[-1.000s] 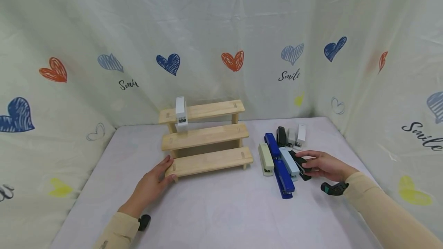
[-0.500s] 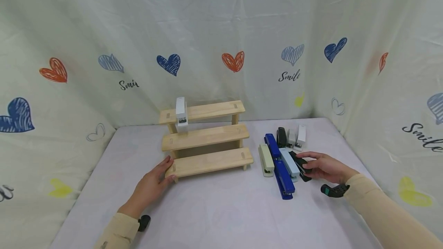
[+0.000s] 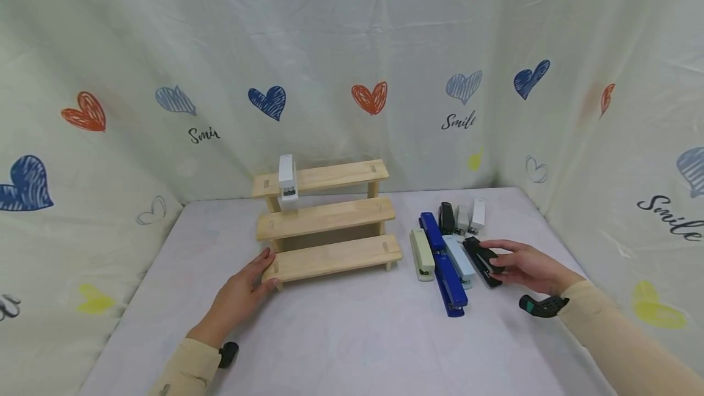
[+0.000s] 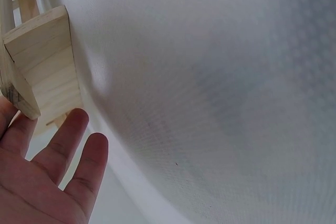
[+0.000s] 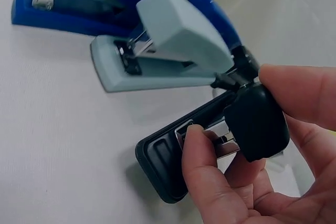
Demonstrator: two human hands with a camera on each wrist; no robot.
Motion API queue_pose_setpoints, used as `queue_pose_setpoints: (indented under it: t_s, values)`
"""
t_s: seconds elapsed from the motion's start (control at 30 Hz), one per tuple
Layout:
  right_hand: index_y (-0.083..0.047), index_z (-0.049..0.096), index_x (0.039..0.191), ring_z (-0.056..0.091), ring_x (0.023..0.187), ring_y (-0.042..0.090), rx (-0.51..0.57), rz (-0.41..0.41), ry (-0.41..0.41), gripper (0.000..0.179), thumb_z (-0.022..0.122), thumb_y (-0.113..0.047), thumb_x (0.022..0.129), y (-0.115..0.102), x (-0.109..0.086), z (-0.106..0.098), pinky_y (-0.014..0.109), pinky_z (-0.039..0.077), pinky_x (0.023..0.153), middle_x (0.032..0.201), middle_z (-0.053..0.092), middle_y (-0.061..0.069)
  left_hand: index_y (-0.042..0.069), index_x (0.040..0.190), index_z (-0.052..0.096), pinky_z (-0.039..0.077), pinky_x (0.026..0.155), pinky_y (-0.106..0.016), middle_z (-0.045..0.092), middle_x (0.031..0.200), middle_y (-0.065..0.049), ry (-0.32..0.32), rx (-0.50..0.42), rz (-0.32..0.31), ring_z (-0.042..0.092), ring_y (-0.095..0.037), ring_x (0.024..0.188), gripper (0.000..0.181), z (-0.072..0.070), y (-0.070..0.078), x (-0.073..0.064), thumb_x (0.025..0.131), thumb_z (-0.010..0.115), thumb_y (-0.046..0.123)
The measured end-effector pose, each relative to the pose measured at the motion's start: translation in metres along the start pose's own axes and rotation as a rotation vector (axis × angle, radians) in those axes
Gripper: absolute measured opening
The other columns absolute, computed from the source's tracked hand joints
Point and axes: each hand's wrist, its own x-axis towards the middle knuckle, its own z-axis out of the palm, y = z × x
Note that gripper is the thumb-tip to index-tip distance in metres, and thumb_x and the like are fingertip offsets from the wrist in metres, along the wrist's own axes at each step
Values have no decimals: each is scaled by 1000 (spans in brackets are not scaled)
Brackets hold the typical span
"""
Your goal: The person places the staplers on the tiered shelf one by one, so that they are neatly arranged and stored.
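At the left end of a three-tier wooden display shelf [image 3: 338,260], my left hand [image 3: 241,291] holds the lowest board's corner between thumb and fingers. Two fingers [image 4: 86,171] stretch free of the wood in the left wrist view. My right hand [image 3: 535,267] pinches a black stapler [image 3: 480,256]; in the right wrist view one fingertip [image 5: 195,142] sits in the gap between its upper arm and base. The stapler's base appears low over the tabletop, and contact is unclear. Beside it lies a light blue stapler [image 3: 459,260]. A white stapler [image 3: 287,177] stands across the shelf's top board.
Left of the light blue stapler lies a long blue stapler [image 3: 452,283], then a pale green stapler [image 3: 421,254]. Behind them stand a small black stapler [image 3: 446,219] and two small white staplers [image 3: 477,216]. Patterned curtains [image 3: 324,47] enclose the white-covered table [image 3: 352,341].
My right hand has shifted slightly right with the black stapler, widening the gap to the light blue one. My left hand and the shelf have not visibly moved.
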Motion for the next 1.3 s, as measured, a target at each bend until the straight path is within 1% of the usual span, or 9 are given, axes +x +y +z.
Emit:
queue_pose_setpoints:
  t_s: [0.17,0.3,0.47,0.6,0.77,0.83,0.93,1.1,1.3]
  values:
    - [-6,52,144,55,110,26,24,-28,-4,48,60,1,97,-6,-5,-2,43,50,97,153,11,27,2,149,44,38,102,-62,37,156,-14,2,-9,0,40,-41,136,64,-2,2,-1,97,67,32]
    - [-7,52,144,56,109,24,45,-39,8,48,59,0,97,-10,-6,-2,43,50,97,150,14,24,1,149,44,38,102,-61,36,156,-14,-2,-4,4,39,-41,137,64,-2,3,-1,98,67,32]
    - [-10,51,145,56,109,24,34,-47,40,47,58,-2,99,-16,-6,1,42,51,96,148,19,22,2,150,43,38,102,-62,36,156,-14,-5,2,0,39,-42,136,65,-2,2,-1,98,66,33]
    - [-11,48,147,54,111,25,19,-55,52,48,56,-4,100,-22,-6,5,41,50,97,150,17,22,2,150,43,38,102,-62,36,156,-15,-5,5,-3,40,-42,136,65,-1,1,-1,98,66,33]
    - [-8,40,152,54,111,23,44,-64,56,53,56,-5,101,-31,-3,12,41,50,98,153,14,24,1,149,43,39,101,-62,37,156,-15,5,8,10,41,-42,135,65,-1,2,-1,97,67,31]
    - [-7,37,153,53,114,24,52,-69,48,54,55,-5,102,-35,-2,15,40,49,99,157,9,26,1,149,43,39,101,-61,37,156,-16,6,8,13,41,-42,135,65,-1,1,0,97,67,31]
    - [-6,32,155,46,123,30,57,-83,32,55,51,-5,103,-44,1,21,40,48,100,160,4,26,1,150,43,39,101,-62,36,156,-16,3,8,14,40,-42,135,65,-1,1,0,98,67,32]
    - [-5,29,156,31,135,39,67,-107,5,56,49,-3,103,-65,9,37,41,45,103,161,6,22,2,150,43,39,101,-62,36,156,-14,1,11,15,40,-42,136,65,0,-1,0,98,66,33]
    - [-5,31,155,35,129,32,85,-122,-23,58,52,1,101,-103,24,66,39,46,102,155,17,17,2,150,43,39,101,-62,36,156,-15,0,13,16,40,-43,135,65,0,-2,0,98,66,34]
